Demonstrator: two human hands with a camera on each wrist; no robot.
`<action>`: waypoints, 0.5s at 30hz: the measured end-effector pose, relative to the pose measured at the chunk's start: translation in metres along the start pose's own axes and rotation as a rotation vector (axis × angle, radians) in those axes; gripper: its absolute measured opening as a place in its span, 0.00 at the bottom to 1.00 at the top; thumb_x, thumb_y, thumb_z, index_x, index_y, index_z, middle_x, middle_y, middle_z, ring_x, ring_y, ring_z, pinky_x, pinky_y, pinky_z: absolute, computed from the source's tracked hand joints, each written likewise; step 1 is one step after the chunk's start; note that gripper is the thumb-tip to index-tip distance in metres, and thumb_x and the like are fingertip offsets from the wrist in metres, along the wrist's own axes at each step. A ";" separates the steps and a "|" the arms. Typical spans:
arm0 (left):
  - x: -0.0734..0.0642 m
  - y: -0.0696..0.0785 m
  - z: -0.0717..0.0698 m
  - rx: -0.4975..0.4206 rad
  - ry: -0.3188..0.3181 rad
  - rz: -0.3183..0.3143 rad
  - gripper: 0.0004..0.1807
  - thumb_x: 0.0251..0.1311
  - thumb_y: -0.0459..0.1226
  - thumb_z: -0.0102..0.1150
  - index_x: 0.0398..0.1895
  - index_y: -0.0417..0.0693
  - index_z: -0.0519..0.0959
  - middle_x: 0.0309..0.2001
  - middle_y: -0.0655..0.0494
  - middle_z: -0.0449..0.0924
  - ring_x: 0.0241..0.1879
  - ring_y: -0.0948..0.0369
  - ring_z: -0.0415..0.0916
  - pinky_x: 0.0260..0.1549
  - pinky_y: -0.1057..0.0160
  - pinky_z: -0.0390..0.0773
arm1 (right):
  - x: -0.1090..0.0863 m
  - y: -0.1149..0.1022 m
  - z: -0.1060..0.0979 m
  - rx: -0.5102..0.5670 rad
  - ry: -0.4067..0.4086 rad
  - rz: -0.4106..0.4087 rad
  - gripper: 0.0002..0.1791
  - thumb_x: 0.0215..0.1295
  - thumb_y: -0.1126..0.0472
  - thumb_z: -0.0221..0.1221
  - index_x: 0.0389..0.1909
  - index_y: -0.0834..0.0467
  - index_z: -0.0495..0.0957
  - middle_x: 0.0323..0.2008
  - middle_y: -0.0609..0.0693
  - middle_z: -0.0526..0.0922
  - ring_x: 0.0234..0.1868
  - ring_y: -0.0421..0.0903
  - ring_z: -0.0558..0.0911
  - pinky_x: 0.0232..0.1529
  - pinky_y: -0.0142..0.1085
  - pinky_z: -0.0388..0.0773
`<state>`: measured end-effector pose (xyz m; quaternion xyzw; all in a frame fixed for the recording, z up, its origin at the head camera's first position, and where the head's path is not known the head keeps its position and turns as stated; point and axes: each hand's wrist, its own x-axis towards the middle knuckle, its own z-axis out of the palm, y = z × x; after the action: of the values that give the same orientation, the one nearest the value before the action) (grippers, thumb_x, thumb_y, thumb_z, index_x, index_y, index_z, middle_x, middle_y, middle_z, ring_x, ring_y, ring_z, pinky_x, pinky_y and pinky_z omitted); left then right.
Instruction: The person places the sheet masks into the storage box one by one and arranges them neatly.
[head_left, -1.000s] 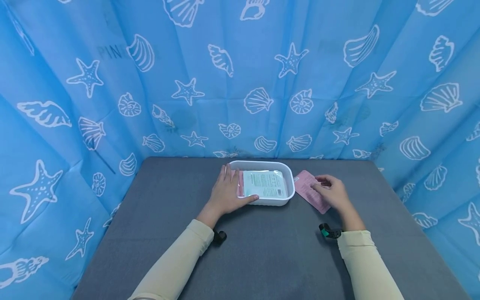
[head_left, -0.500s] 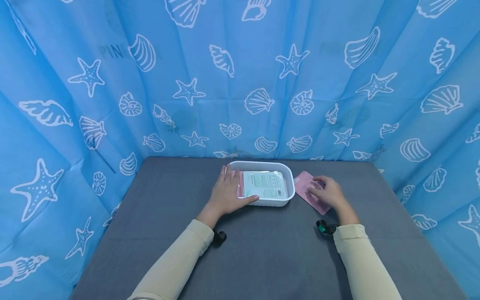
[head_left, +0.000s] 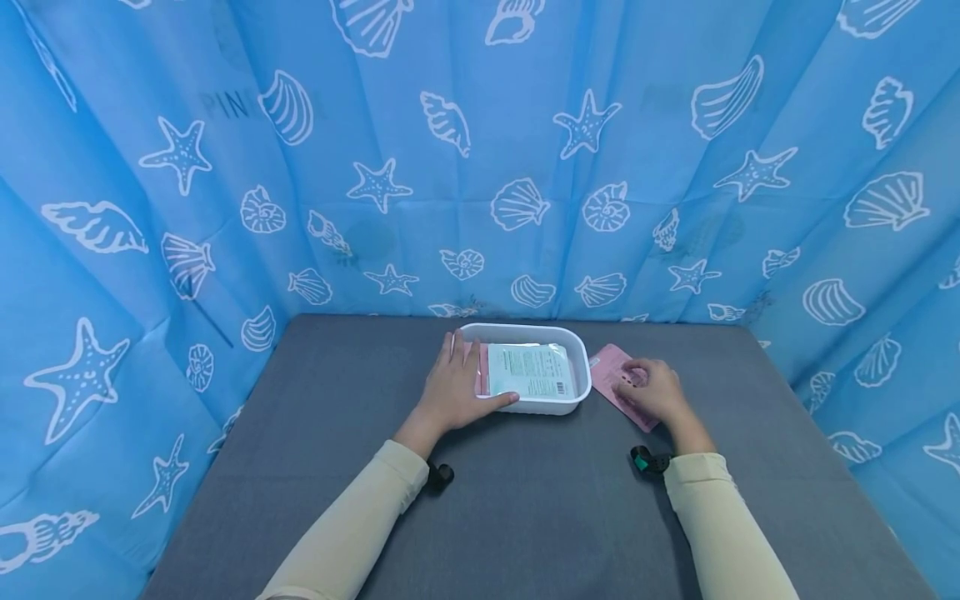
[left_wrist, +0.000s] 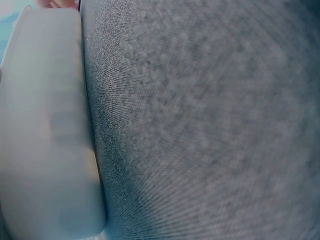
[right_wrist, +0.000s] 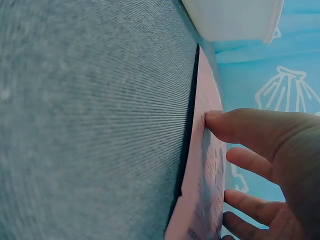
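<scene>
A white oblong tray (head_left: 550,407) stands at the far middle of the table. My left hand (head_left: 452,390) lies over its left end, fingers straight and thumb stretched along the front rim. Inside the tray is a pale green printed sachet (head_left: 528,369) with a barcode, overlapping a pink sachet (head_left: 482,369) partly hidden by the hand. Right of the tray, another pink sachet (head_left: 609,367) lies aslant on the table. My right hand (head_left: 660,393) is over it; in the right wrist view the thumb (right_wrist: 220,122) touches its face, and the other fingers reach its surface, spread apart from the thumb.
Grey cloth covers the table (head_left: 525,517). A blue curtain (head_left: 480,167) with white shells and starfish hangs right behind the table and along both sides. Black wrist cameras (head_left: 649,461) sit under both sleeved forearms.
My right hand has shifted slightly left over the pink sachet, its thumb and fingertips now lower on it. The left hand and the tray have stayed in place.
</scene>
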<state>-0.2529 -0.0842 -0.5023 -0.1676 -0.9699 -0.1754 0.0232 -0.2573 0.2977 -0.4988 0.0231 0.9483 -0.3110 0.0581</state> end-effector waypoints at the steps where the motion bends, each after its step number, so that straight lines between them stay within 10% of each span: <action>1: 0.000 0.000 0.000 0.000 -0.001 0.000 0.71 0.53 0.85 0.45 0.87 0.46 0.48 0.88 0.41 0.36 0.87 0.42 0.31 0.81 0.39 0.53 | -0.001 0.000 0.000 -0.002 0.002 -0.002 0.32 0.74 0.50 0.64 0.70 0.65 0.73 0.73 0.77 0.63 0.75 0.77 0.61 0.71 0.75 0.61; 15: -0.001 0.000 0.001 -0.005 0.010 0.008 0.70 0.54 0.84 0.46 0.87 0.45 0.49 0.88 0.40 0.37 0.87 0.42 0.32 0.81 0.39 0.54 | -0.007 0.001 0.000 0.018 0.018 -0.010 0.33 0.70 0.50 0.69 0.67 0.65 0.75 0.71 0.78 0.60 0.71 0.78 0.62 0.68 0.76 0.65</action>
<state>-0.2524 -0.0844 -0.5034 -0.1704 -0.9686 -0.1787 0.0284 -0.2501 0.2986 -0.4984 0.0216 0.9461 -0.3198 0.0476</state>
